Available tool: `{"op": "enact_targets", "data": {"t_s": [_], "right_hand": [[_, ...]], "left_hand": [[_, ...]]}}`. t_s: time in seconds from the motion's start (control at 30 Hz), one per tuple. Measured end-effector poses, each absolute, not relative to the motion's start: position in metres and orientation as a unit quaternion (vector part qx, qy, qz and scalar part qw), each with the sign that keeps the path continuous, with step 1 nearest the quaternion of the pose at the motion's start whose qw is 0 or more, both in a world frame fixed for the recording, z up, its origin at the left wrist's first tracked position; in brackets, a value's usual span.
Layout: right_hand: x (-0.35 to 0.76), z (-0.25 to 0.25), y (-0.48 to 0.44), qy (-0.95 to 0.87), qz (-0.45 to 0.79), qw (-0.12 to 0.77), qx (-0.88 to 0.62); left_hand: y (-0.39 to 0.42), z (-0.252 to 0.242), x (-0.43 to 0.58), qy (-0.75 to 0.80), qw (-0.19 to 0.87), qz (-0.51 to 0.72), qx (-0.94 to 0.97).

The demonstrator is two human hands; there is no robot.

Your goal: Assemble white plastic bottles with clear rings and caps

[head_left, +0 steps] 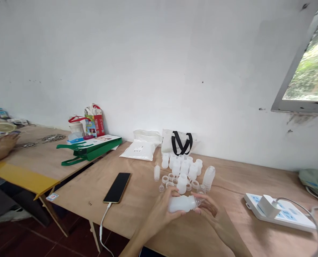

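Note:
A translucent white baby bottle (182, 203) lies sideways above the near part of the table. My left hand (164, 206) wraps round its base end, thumb below and fingers above. At the bottle's mouth, my right hand (207, 207) pinches a clear nipple (198, 202), partly hidden by the fingers. Just beyond stands another white bottle (182, 182), with several more bottles (184, 167) grouped behind it. Loose collar rings (165, 179) lie around them. To their left are a stack of nipples (157, 172) and a single nipple (161, 187); clear caps (209, 176) are stacked on the right.
A phone (117, 187) on a charging cable lies left. At the back are a white plastic package (139, 150) and a bag with black handles (166, 141). A power strip (295, 218) is on the right. A co-worker's hands (8, 141) rest at the left table.

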State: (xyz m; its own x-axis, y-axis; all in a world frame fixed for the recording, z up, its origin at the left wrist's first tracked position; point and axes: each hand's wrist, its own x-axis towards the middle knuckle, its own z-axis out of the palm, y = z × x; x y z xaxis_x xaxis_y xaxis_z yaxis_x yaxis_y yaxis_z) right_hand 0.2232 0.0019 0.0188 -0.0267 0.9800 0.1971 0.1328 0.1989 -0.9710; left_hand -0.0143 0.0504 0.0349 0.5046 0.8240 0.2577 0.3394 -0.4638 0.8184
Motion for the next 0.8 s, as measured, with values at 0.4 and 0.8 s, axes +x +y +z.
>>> {"op": "enact_targets", "data": {"t_s": [0.4, 0.8], "right_hand": [[0.2259, 0.0248, -0.0049, -0.631, 0.382, 0.549, -0.393], [0.2198, 0.0286, -0.0040, -0.592, 0.351, 0.523, -0.502]], "left_hand": [[0.0502, 0.0450, -0.0171, 0.289, 0.593, 0.374, 0.652], [0.0480, 0.0460, -0.0193, 0.279, 0.452, 0.432, 0.729]]}}
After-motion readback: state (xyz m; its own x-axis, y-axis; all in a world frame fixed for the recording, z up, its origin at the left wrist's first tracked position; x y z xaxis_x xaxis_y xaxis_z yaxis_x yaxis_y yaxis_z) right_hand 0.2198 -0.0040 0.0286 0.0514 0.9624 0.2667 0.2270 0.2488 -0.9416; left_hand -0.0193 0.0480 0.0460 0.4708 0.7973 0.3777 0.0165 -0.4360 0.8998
